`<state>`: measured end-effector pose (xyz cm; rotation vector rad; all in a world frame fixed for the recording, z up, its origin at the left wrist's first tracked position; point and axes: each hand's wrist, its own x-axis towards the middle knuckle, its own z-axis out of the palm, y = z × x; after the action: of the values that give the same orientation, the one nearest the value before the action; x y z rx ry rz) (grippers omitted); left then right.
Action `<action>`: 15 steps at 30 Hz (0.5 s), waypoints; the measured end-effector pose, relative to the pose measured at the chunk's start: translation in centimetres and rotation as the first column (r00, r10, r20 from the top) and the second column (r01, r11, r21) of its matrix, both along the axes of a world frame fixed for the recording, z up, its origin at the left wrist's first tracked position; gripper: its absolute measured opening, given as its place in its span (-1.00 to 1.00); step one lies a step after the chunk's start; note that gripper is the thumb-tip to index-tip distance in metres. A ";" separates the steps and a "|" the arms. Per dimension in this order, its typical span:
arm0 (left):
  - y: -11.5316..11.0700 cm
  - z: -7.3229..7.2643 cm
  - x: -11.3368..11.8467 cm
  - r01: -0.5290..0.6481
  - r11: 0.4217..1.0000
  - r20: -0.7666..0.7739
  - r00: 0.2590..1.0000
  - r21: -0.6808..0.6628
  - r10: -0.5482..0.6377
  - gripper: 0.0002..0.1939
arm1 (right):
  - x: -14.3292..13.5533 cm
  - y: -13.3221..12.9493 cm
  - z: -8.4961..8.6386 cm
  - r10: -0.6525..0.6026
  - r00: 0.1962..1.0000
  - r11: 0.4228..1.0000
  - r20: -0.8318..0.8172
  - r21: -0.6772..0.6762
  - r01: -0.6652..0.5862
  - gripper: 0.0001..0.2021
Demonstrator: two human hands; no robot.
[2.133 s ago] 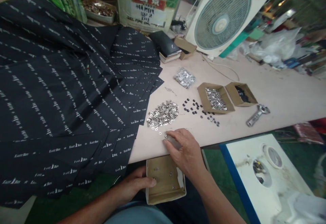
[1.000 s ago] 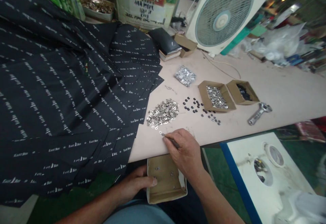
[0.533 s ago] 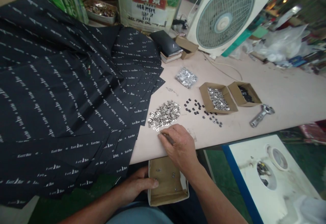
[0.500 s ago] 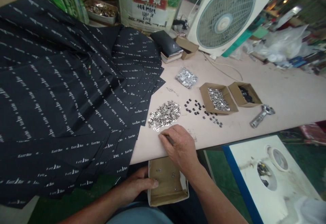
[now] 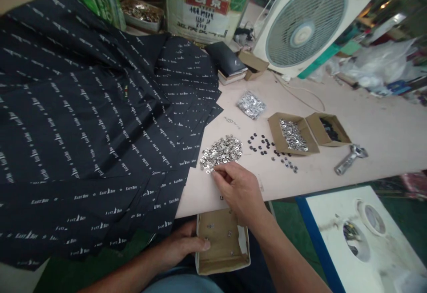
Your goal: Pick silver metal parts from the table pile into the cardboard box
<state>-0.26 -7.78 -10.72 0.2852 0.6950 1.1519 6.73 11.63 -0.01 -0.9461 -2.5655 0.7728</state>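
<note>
My left hand (image 5: pixel 187 244) grips the left side of a shallow cardboard box (image 5: pixel 222 264), thumb over its rim. A few small metal snap parts (image 5: pixel 229 234) lie inside the box, which sits below the table edge over my lap. My right hand (image 5: pixel 238 188) is at the near edge of a pile of silvery snap fastener parts (image 5: pixel 223 150), thumb and forefinger pinched together. Whatever is between those fingertips is too small to make out. One dark snap part (image 5: pixel 221 198) shows just below the right hand, close to the table edge.
Black snap caps (image 5: pixel 263 144) lie scattered right of the pile. Two small cardboard boxes (image 5: pixel 312 146) hold metal and black parts, near a metal tool (image 5: pixel 350 159). A bag of parts (image 5: pixel 251 105), a fan (image 5: pixel 303 30) and dark printed fabric (image 5: pixel 100 128) surround the area.
My right hand's fingertips have come up against the pile's near edge. A dark snap part now shows below that hand. The view has shifted slightly; my left hand keeps holding the box.
</note>
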 end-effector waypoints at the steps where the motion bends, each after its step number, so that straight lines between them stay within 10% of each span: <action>1: 0.0 0.0 0.0 0.000 1.000 0.002 1.000 -0.006 0.000 -0.39 | -0.4 0.1 -0.2 -0.023 1.000 1.000 0.005 0.007 0.023 -0.91; 11: 0.0 0.1 0.0 0.014 1.000 -0.004 1.000 0.006 -0.014 -0.40 | -1.3 0.1 0.2 -0.025 0.992 0.993 0.124 0.121 0.010 -0.86; 15: -0.1 0.1 0.0 0.002 1.000 0.000 1.000 -0.012 -0.002 -0.39 | -0.8 0.2 1.1 -0.088 0.995 0.995 0.038 -0.054 0.090 -0.86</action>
<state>-0.25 -7.85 -10.59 0.2763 0.7013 1.1455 5.94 11.79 1.07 -1.0921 -2.5241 0.8129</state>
